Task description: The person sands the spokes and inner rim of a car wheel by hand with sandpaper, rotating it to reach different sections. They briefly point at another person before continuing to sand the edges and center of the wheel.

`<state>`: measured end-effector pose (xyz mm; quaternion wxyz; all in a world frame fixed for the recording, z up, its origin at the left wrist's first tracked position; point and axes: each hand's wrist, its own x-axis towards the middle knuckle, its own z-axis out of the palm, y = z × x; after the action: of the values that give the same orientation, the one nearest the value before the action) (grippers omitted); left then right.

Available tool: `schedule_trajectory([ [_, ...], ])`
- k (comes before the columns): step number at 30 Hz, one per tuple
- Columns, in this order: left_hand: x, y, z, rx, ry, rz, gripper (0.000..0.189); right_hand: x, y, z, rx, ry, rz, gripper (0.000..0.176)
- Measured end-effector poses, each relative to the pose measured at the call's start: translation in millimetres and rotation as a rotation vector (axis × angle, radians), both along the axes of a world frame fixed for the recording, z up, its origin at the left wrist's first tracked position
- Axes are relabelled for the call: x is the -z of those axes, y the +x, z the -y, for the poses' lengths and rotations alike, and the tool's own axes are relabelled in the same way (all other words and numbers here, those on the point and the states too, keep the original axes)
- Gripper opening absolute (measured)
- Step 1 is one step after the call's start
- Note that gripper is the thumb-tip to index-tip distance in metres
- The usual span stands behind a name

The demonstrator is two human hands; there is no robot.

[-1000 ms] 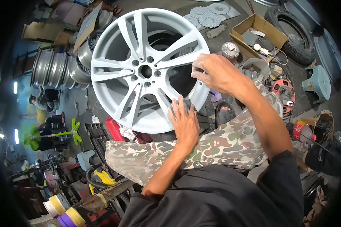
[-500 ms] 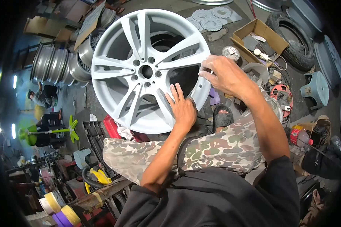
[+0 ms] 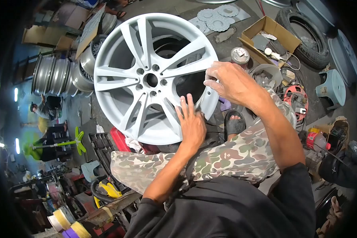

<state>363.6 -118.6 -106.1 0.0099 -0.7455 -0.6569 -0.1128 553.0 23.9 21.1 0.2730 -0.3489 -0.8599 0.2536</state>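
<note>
A light grey, five-hole car wheel rim point(image 3: 150, 64) with paired spokes lies face up in front of me. My left hand point(image 3: 192, 126) rests on its near right side, fingers stretched out over a spoke and the outer edge. At the right edge of the rim is my right hand point(image 3: 231, 82), its fingers curled and pinched together against the lip. Whatever may be between those fingertips is hidden. A small hole shows in the rim just below them. Whitish dust coats the right fingertips.
Right of the rim stand an open can point(image 3: 240, 55), a cardboard box point(image 3: 293, 43) with tools, a tyre point(image 3: 317, 55) and a blue stool point(image 3: 332, 88). Grey ornate discs point(image 3: 218, 23) lie behind. Stacked wheels point(image 3: 47, 75) and a green fan point(image 3: 80, 141) are at left.
The view has shifted slightly, so the rim sits a little lower in it. My left hand has slid slightly toward me; my right hand stays pinched at the rim's right edge.
</note>
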Motion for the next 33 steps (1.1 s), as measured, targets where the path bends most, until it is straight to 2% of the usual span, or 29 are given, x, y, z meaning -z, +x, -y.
schedule_trajectory([
  [3,-32.5,-1.2,8.8,0.06,-0.16,0.122,0.027,-2.4,0.3,-0.6,0.016,-0.017,0.015,0.018],
  [4,-36.0,-11.7,2.2,0.035,-0.25,0.09,0.026,-3.3,0.5,-1.5,0.023,-0.047,0.026,0.019],
  [5,-44.5,-27.0,-7.5,0.075,-0.342,0.187,0.028,-2.6,1.3,-3.9,0.025,-0.04,0.025,0.019],
  [7,-80.9,-55.3,-17.8,0.158,-0.606,0.556,0.028,3.3,4.0,-3.3,0.013,0.016,-0.05,0.018],
  [8,-92.6,-61.5,-20.2,0.15,-0.475,0.303,0.026,3.9,5.1,-3.2,0.019,0.01,-0.054,0.018],
  [9,-101.6,-59.6,-21.9,0.151,-0.484,0.296,0.026,3.3,5.7,-3.1,0.031,0.002,-0.045,0.019],
  [11,-113.4,-55.8,-25.1,0.03,-0.318,-0.069,0.025,1.0,6.3,-3.1,0.041,-0.007,-0.036,0.019],
  [12,-85.2,-74.9,-26.2,0.24,-0.197,-0.161,0.028,-1.5,6.0,-3.7,0.035,-0.011,-0.026,0.019],
  [13,-76.0,-85.9,-33.0,0.241,-0.192,-0.158,0.028,-4.0,5.9,-5.0,0.031,-0.011,-0.014,0.018],
  [15,-66.3,-108.0,-55.0,0.364,-0.307,-0.425,0.029,-6.4,2.6,-5.4,0.037,-0.043,0.016,0.018],
  [16,-59.3,-124.6,-74.7,0.422,-0.269,-0.498,0.03,-6.3,1.4,-5.0,0.04,-0.081,0.041,0.018],
  [17,-73.0,-124.7,-92.8,0.431,-0.265,-0.586,0.029,-3.6,0.4,-5.7,0.046,-0.08,0.041,0.018],
  [19,-77.7,-133.7,-127.5,0.563,-0.219,-0.573,0.028,4.1,-3.3,-9.8,0.033,-0.099,0.056,0.019],
  [20,-74.3,-131.7,-131.5,0.568,-0.212,-0.573,0.028,6.9,-5.3,-10.6,0.04,-0.094,0.058,0.019],
  [22,-70.0,-120.5,-136.6,0.551,-0.147,-0.755,0.027,9.3,-8.4,-10.5,0.045,-0.069,0.044,0.021],
  [23,-67.2,-117.1,-129.1,0.477,-0.342,-0.757,0.031,9.4,-7.8,-9.7,0.054,-0.072,0.046,0.021],
  [25,-47.4,-137.2,-111.8,0.497,-0.488,-0.39,0.034,7.2,-7.5,-5.9,0.045,-0.106,0.057,0.018],
  [26,-38.8,-150.8,-115.3,0.498,-0.494,-0.392,0.034,6.7,-7.0,-6.6,0.037,-0.126,0.082,0.019],
  [28,-48.1,-158.8,-126.7,0.595,-0.617,-0.063,0.038,8.9,-5.6,-7.4,0.042,-0.112,0.09,0.019],
  [29,-51.6,-159.4,-133.8,0.587,-0.609,-0.066,0.038,8.7,-5.3,-10.0,0.057,-0.092,0.101,0.019],
  [31,-93.0,-122.3,-148.0,0.605,-0.364,-0.882,0.045,11.0,-7.4,-12.5,0.055,-0.082,0.092,0.019],
  [32,-94.1,-117.9,-156.7,0.681,-0.218,-1.018,0.052,12.5,-5.3,-13.2,0.06,-0.078,0.089,0.019],
  [33,-94.4,-118.9,-163.8,0.728,-0.193,-0.951,0.052,11.0,-2.4,-13.3,0.073,-0.086,0.097,0.019],
])
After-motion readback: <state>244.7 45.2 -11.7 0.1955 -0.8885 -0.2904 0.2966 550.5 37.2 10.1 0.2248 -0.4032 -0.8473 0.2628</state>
